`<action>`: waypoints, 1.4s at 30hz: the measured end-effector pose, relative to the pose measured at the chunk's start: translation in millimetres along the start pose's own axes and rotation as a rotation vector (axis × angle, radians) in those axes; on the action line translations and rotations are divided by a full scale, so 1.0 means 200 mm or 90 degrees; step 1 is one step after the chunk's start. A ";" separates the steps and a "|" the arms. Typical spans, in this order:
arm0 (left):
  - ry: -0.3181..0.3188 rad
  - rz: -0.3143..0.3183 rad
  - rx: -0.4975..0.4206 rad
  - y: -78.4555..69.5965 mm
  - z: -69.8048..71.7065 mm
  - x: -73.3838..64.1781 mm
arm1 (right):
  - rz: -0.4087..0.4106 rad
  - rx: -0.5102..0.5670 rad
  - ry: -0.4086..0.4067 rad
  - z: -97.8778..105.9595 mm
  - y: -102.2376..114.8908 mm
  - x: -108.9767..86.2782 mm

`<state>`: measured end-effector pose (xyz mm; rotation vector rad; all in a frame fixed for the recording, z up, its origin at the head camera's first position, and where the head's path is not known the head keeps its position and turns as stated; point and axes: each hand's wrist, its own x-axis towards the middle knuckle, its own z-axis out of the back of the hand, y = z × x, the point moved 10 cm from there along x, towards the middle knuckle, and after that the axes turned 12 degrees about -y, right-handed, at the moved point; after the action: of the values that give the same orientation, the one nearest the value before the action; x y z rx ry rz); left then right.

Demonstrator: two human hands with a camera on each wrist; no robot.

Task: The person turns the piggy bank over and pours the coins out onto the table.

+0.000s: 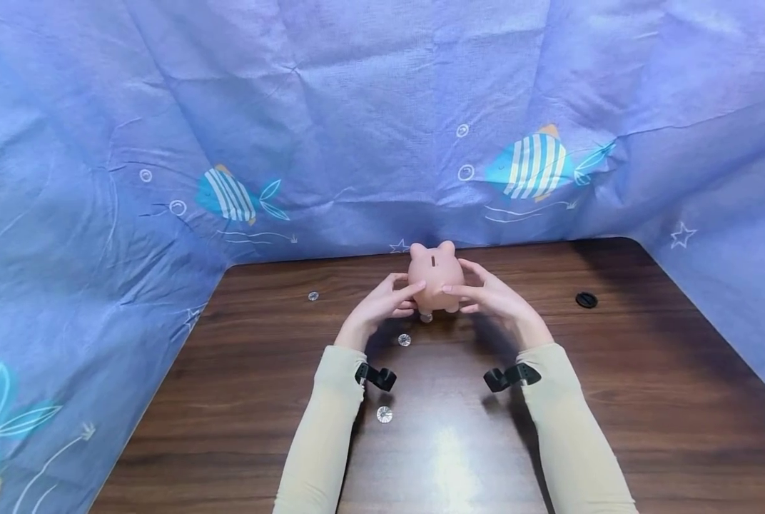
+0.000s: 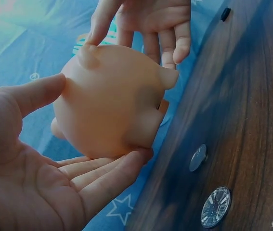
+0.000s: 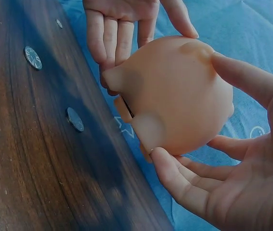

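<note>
A pink piggy bank (image 1: 434, 282) with a dark coin slot on its back is held between both hands near the table's far edge. My left hand (image 1: 382, 301) grips its left side, thumb on the rear and fingers below. On the other side my right hand (image 1: 499, 298) grips it the same way. In the left wrist view, the piggy bank's (image 2: 110, 98) stubby legs point at the table, and it appears raised off the top. A shiny round disc (image 1: 426, 318) lies close below it. The underside is mostly hidden.
More shiny, coin-like discs lie on the brown wooden table (image 1: 614, 400): one nearer disc (image 1: 384, 415), one middle disc (image 1: 404, 340) and one far-left disc (image 1: 313, 295). A black round cap (image 1: 586, 300) sits at the right. Blue fish-patterned cloth (image 1: 370, 143) hangs behind and beside the table.
</note>
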<state>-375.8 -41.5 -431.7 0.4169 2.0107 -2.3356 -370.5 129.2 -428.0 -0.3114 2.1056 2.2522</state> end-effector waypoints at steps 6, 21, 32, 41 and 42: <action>-0.003 -0.007 0.002 -0.02 0.00 -0.01 | 0.004 -0.001 -0.004 0.00 0.01 -0.02; -0.034 -0.583 -0.073 -0.83 0.11 -0.63 | 0.578 0.165 0.032 -0.01 0.81 -0.58; -0.040 -0.376 -0.088 -0.61 0.10 -0.38 | 0.466 0.074 -0.013 0.00 0.65 -0.41; -0.021 -0.121 -0.081 -0.24 0.02 -0.11 | 0.184 -0.017 -0.014 0.03 0.26 -0.12; -0.015 -0.099 -0.080 -0.20 0.00 -0.09 | 0.155 -0.013 -0.005 0.03 0.22 -0.10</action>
<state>-367.1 -38.2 -389.8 0.2351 2.2388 -2.2665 -358.2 133.0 -380.8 -0.0484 2.2277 2.3974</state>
